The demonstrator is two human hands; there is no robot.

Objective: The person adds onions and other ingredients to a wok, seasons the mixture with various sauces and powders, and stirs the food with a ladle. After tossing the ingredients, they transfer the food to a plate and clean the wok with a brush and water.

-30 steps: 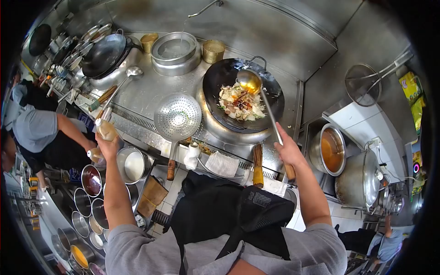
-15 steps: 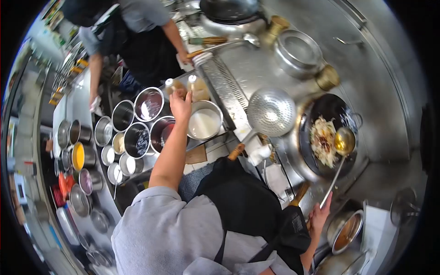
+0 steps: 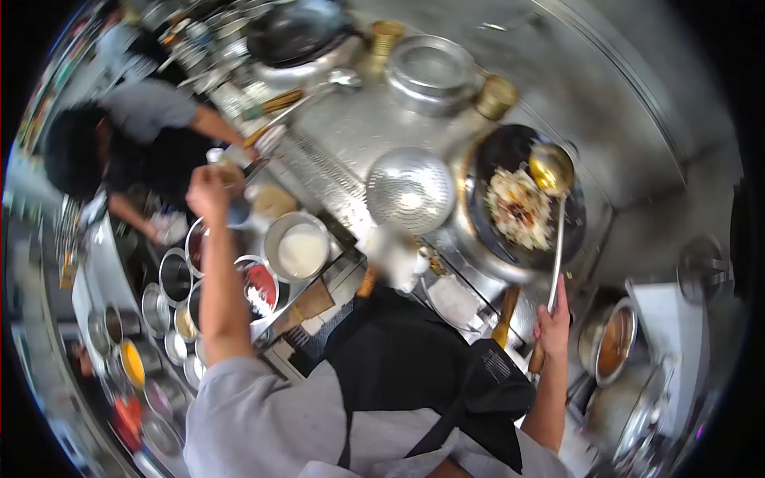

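Observation:
My left hand [image 3: 209, 193] is closed around a squeeze bottle [image 3: 232, 177] with a white cap and light brown contents, held up above the containers. A second bottle [image 3: 272, 201] of similar colour stands beside a pot of white liquid [image 3: 301, 252]. In my right hand [image 3: 551, 327] is the long handle of a ladle [image 3: 556, 251]. Its bowl, holding golden oily liquid, is over the far right part of a black wok [image 3: 484, 231]. Shredded pale food [image 3: 516, 209] with a dark brown patch lies in the wok.
A perforated strainer [image 3: 410, 191] rests left of the wok. Several metal containers [image 3: 175, 276] crowd the left counter. A co-worker [image 3: 151, 131] stands at the upper left. A pot of brown liquid [image 3: 615, 342] is at the lower right, and another wok [image 3: 295, 33] is at the back.
The view has turned, shifting the scene leftward. My left hand has lifted the bottle away from the other one. The ladle bowl has moved toward the wok's far side.

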